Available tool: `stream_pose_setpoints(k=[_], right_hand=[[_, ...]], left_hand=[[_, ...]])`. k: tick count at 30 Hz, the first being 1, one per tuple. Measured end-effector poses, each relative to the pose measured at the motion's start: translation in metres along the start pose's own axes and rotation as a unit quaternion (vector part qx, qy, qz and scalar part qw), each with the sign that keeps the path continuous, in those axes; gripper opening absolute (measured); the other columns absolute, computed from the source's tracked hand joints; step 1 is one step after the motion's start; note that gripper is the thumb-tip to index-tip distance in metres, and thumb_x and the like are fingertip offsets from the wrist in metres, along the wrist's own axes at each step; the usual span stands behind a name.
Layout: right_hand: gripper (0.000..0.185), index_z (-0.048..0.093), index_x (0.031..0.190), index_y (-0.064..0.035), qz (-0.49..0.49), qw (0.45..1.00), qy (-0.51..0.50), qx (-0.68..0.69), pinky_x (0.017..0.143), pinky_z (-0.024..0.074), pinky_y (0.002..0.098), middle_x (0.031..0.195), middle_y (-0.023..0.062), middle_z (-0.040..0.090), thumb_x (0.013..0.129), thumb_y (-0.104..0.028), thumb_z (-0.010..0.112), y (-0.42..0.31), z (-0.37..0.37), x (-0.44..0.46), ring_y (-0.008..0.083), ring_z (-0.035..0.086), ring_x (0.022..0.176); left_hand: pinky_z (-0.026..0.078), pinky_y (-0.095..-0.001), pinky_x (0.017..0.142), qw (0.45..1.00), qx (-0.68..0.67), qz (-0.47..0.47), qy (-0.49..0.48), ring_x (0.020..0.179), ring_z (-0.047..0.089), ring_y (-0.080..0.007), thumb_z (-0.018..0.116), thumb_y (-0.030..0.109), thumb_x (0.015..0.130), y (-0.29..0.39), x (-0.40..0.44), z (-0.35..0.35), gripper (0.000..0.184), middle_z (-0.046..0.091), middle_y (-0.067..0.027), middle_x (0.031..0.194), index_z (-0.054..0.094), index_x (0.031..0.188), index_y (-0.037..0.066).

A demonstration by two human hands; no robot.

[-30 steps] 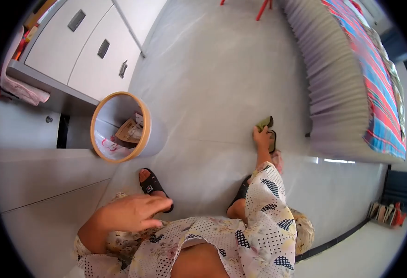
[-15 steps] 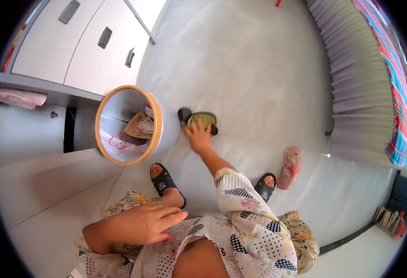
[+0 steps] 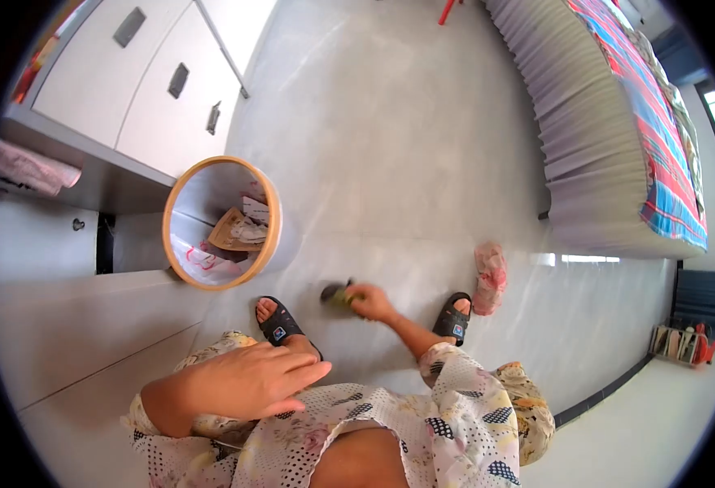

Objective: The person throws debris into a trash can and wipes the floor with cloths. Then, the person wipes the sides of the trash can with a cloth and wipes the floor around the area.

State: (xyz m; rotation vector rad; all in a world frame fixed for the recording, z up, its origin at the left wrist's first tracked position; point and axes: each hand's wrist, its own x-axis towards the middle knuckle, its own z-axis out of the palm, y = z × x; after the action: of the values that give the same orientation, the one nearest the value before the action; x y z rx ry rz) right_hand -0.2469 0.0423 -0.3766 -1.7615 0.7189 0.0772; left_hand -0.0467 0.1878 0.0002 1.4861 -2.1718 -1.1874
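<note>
My right hand reaches down between my feet, its fingers closed round a small green and black object, blurred by motion, close above or on the grey floor. My left hand rests over my lap with its fingers stretched out and nothing in it. To the left stands a round bin with a wooden-coloured rim, holding brown card and crumpled wrapping. A pink and white plastic bundle lies on the floor beside my right foot.
A white drawer cabinet stands at the upper left, with a pink cloth under its edge. On the right is a bed with a pleated skirt. Black sandals are on my feet. A small rack sits at the far right.
My right hand has swept the green and black object from the right to beside the bin, then drawn it back nearer my feet. My left hand has hardly moved.
</note>
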Motion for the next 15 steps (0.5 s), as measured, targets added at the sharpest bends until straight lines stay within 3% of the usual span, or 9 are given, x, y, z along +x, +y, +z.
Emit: stream_pose_setpoints(k=[1, 2, 3, 5, 6, 7, 10, 13, 15], right_hand=[[0.027, 0.068, 0.106, -0.0082, -0.023, 0.997, 0.056, 0.051, 0.054, 0.0511, 0.0285, 0.079, 0.0046, 0.069, 0.082, -0.018, 0.065, 0.016, -0.008, 0.026, 0.0086, 0.061, 0.06], [0.029, 0.068, 0.108, -0.0076, 0.005, 0.992, 0.101, 0.072, 0.058, 0.0508, 0.027, 0.082, 0.0032, 0.069, 0.082, -0.018, 0.065, -0.001, -0.03, 0.045, 0.0075, 0.06, 0.067], [0.03, 0.067, 0.11, -0.006, -0.11, 0.976, 0.189, 0.015, 0.064, 0.0519, 0.0277, 0.087, 0.0042, 0.069, 0.081, -0.016, 0.063, 0.01, -0.049, 0.067, 0.0097, 0.062, 0.073], [0.035, 0.065, 0.114, -0.0053, -0.03, 0.964, 0.259, 0.057, 0.079, 0.0515, 0.0301, 0.1, 0.0086, 0.069, 0.08, -0.013, 0.061, 0.017, -0.087, 0.111, 0.0151, 0.063, 0.087], [0.037, 0.067, 0.112, -0.0069, -0.014, 0.955, 0.293, 0.031, 0.092, 0.0481, 0.0357, 0.107, 0.0168, 0.068, 0.077, -0.02, 0.059, -0.023, -0.112, 0.112, 0.0282, 0.063, 0.102], [0.039, 0.066, 0.115, -0.0091, -0.019, 0.95, 0.309, 0.028, 0.093, 0.0473, 0.0366, 0.111, 0.016, 0.066, 0.078, -0.02, 0.059, 0.001, -0.126, 0.143, 0.0285, 0.062, 0.104], [0.043, 0.061, 0.123, -0.0126, 0.044, 0.926, 0.366, -0.078, 0.094, 0.0466, 0.0382, 0.117, 0.0145, 0.061, 0.081, -0.021, 0.058, -0.014, -0.151, 0.197, 0.0311, 0.059, 0.107], [0.045, 0.056, 0.128, -0.0178, 0.087, 0.917, 0.363, -0.141, 0.093, 0.0456, 0.0472, 0.124, 0.0125, 0.055, 0.083, -0.023, 0.058, -0.024, -0.135, 0.271, 0.031, 0.054, 0.115], [0.043, 0.058, 0.126, -0.0214, 0.11, 0.922, 0.261, -0.263, 0.094, 0.0433, 0.0547, 0.134, 0.0132, 0.049, 0.084, -0.019, 0.058, -0.078, -0.105, 0.298, 0.0297, 0.048, 0.123]], left_hand=[[0.049, -0.0376, 0.076, 1.0, 0.0, -0.008, 0.01, 0.093, 0.059, -0.0302, 0.069, 0.024, 0.084, 0.0, -0.005, 0.001, 0.057, 0.053, -0.0126, 0.11, 0.043, 0.13, 0.001], [0.049, -0.0377, 0.075, 1.0, 0.002, -0.015, 0.021, 0.092, 0.059, -0.0302, 0.068, 0.024, 0.085, -0.002, -0.008, 0.003, 0.056, 0.052, -0.0125, 0.11, 0.044, 0.13, 0.002], [0.048, -0.0379, 0.075, 0.999, 0.003, -0.022, 0.032, 0.09, 0.059, -0.0301, 0.068, 0.025, 0.085, -0.005, -0.012, 0.004, 0.055, 0.052, -0.0125, 0.11, 0.044, 0.129, 0.002], [0.049, -0.0386, 0.075, 0.999, -0.004, -0.042, 0.034, 0.09, 0.059, -0.0302, 0.067, 0.026, 0.085, -0.012, -0.021, 0.007, 0.055, 0.052, -0.0127, 0.111, 0.044, 0.13, 0.002], [0.049, -0.0389, 0.075, 0.998, -0.009, -0.05, 0.035, 0.09, 0.059, -0.0303, 0.066, 0.026, 0.086, -0.014, -0.025, 0.008, 0.055, 0.052, -0.0128, 0.111, 0.044, 0.13, 0.003], [0.049, -0.0391, 0.075, 0.998, -0.012, -0.05, 0.042, 0.091, 0.06, -0.0305, 0.067, 0.026, 0.086, -0.015, -0.029, 0.009, 0.055, 0.052, -0.0129, 0.112, 0.044, 0.13, 0.002], [0.049, -0.0396, 0.073, 0.997, -0.031, -0.046, 0.06, 0.095, 0.06, -0.0309, 0.067, 0.027, 0.085, -0.02, -0.04, 0.013, 0.055, 0.052, -0.0134, 0.117, 0.045, 0.129, 0.002], [0.05, -0.038, 0.071, 0.995, -0.057, -0.038, 0.067, 0.101, 0.06, -0.0308, 0.07, 0.025, 0.082, -0.031, -0.047, 0.013, 0.057, 0.051, -0.0152, 0.122, 0.046, 0.128, 0.002], [0.047, -0.0398, 0.082, 0.992, -0.097, -0.066, 0.046, 0.105, 0.059, -0.0316, 0.067, 0.024, 0.085, -0.038, -0.046, 0.002, 0.057, 0.053, -0.0168, 0.124, 0.045, 0.132, 0.0]])
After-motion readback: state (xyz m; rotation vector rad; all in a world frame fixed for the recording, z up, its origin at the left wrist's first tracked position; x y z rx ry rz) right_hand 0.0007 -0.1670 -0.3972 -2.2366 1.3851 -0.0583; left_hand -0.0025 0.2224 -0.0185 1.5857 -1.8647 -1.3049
